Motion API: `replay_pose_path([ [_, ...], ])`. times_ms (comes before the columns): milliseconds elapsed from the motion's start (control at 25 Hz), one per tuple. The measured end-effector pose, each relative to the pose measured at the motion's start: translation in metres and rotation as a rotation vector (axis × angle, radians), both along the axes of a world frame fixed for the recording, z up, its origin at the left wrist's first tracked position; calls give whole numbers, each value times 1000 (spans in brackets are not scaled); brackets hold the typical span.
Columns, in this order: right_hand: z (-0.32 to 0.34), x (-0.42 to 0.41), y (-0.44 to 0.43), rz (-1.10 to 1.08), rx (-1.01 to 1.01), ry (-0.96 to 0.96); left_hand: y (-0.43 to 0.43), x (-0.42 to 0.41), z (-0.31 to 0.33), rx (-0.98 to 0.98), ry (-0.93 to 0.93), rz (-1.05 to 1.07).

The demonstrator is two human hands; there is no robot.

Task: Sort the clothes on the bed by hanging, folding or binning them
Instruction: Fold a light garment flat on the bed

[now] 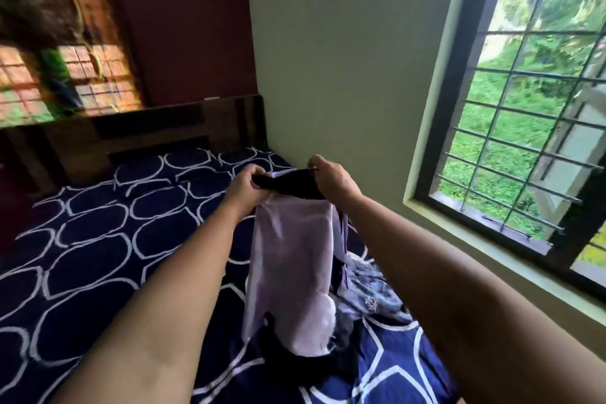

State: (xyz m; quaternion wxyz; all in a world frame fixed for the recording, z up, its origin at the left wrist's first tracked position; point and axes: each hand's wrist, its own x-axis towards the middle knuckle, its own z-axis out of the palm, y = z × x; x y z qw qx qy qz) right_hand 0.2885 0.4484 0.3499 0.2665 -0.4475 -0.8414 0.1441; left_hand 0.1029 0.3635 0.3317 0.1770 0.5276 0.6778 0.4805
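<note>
The lilac garment (pixel 295 259) hangs over the bed's (pixel 98 239) window-side edge, its dark top band pinched by left hand (pixel 244 182) and right hand (pixel 331 179), likely to inspect it.

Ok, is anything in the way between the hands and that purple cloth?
Nothing visible. The left hand and right hand grip the purple cloth by its black top edge, holding it up over the bed. Its bottom hangs down by the pile of clothes.

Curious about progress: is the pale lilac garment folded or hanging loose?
Hanging loose: left hand and right hand hold the pale lilac garment by its dark top edge; it drapes down.
</note>
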Motion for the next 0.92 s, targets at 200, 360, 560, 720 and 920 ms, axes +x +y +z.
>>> replay_pose_path([
  [200, 29, 7, -50, -19, 124, 12, -46, -12, 17, 146, 230, 151],
  [360, 57, 14, -81, -1, 182, 7, -97, -19, 23, 126, 127, 379],
  [560, 91, 23, -122, 127, 311, -43, -160, -9, 41, 18, 128, 524],
  [720, 108, 43, -162, 222, 451, -72, -216, 15, 47, -58, 195, 605],
  [920, 110, 85, -207, 283, 495, -70, -278, 68, 45, -33, 250, 746],
])
